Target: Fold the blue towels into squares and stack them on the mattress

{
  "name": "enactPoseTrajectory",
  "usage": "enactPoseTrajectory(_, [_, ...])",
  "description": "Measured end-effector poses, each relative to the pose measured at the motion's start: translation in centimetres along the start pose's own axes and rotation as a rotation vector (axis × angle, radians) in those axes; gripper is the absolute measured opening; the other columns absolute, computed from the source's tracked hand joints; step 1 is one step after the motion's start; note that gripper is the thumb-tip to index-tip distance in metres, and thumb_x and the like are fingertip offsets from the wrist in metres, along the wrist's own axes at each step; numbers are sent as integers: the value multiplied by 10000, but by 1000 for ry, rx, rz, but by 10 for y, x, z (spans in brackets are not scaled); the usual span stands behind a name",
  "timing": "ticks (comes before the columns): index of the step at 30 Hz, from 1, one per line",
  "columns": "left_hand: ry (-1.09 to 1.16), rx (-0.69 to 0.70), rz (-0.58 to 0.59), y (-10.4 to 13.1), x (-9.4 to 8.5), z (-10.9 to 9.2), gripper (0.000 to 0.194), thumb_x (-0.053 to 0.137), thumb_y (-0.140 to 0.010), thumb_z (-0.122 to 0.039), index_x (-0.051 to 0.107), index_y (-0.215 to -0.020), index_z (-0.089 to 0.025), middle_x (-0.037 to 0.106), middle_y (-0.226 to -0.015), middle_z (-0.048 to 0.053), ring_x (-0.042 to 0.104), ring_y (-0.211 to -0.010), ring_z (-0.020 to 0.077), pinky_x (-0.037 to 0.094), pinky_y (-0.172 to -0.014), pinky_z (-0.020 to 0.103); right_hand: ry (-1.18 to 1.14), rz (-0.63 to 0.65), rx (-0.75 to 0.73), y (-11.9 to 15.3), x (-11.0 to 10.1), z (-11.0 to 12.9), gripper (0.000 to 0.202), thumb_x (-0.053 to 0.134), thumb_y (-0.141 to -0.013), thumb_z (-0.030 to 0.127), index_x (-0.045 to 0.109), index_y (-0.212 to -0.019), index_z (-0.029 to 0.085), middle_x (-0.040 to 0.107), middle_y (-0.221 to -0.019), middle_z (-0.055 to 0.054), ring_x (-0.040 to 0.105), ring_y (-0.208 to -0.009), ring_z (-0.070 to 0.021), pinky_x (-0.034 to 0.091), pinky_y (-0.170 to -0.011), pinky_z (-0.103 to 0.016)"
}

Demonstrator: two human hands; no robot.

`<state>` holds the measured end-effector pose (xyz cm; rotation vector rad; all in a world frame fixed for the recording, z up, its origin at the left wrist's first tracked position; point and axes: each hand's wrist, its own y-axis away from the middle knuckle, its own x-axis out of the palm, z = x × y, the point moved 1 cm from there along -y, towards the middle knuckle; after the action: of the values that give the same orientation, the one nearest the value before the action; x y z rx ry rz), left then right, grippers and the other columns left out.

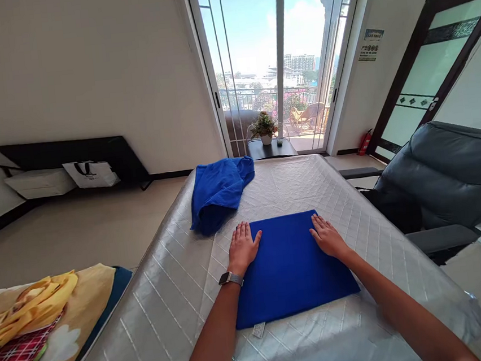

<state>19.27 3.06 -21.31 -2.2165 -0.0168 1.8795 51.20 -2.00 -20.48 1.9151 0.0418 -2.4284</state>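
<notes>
Folded blue towel (289, 266) on mattress (159, 307) | left hand (242, 248), right hand (326, 237) flat, open, gripping nothing

Deep royal blue on the folded towel (291, 266), plain, with a small white tag at its six o'clock edge. At eleven o'clock, the crumpled towel (218, 191) shows the same blue. Beneath them, the mattress (162, 301) gleams silvery white in a quilted diamond grid. At nine o'clock, bedding (33, 325): yellow, with red plaid.
</notes>
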Motion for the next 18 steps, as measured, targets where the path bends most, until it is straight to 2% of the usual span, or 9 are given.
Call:
enactPoseTrajectory(5, [-2, -7, 19, -1, 1, -1, 847, 171, -1024, -631, 323, -1569, -1, 320, -1644, 197, 266, -1549, 290, 222, -1275, 447, 8, 11, 25, 3, 8, -1, 693, 155, -1063, 464, 185, -1637, 76, 142, -1705, -65, 81, -1581, -190, 84, -1280, -387])
enactPoseTrajectory(9, [-30, -56, -5, -2, 1, 2, 906, 164, -1004, -677, 298, -1574, 14, 280, -1652, 224, 245, -1555, 307, 212, -1277, 470, -11, 9, 19, 3, 5, -1, 693, 149, -1064, 465, 186, -1636, 76, 146, -1703, -63, 87, -1581, -191, 77, -1281, -383])
enactPoseTrajectory(12, [-49, -21, -31, 0, -3, -1, 913, 158, -1005, -677, 311, -1564, 28, 291, -1644, 236, 244, -1553, 321, 215, -1276, 494, -36, 12, 20, 4, 2, 0, 694, 140, -1064, 467, 179, -1637, 77, 133, -1704, -61, 79, -1581, -188, 67, -1282, -385])
enactPoseTrajectory(15, [-7, 72, -55, 7, -10, -28, 868, 141, -1023, -647, 328, -1561, 7, 326, -1637, 221, 275, -1544, 304, 259, -1267, 480, -62, 22, 25, 5, 0, 0, 694, 145, -1064, 464, 176, -1637, 74, 128, -1704, -65, 78, -1581, -190, 69, -1283, -393])
enactPoseTrajectory(18, [68, 284, -30, 21, -10, -83, 772, 178, -1046, -604, 354, -1565, -61, 374, -1628, 173, 315, -1531, 259, 310, -1255, 438, -72, 11, 19, 4, 0, 0, 690, 162, -1064, 455, 185, -1636, 69, 138, -1701, -75, 86, -1581, -198, 79, -1283, -399])
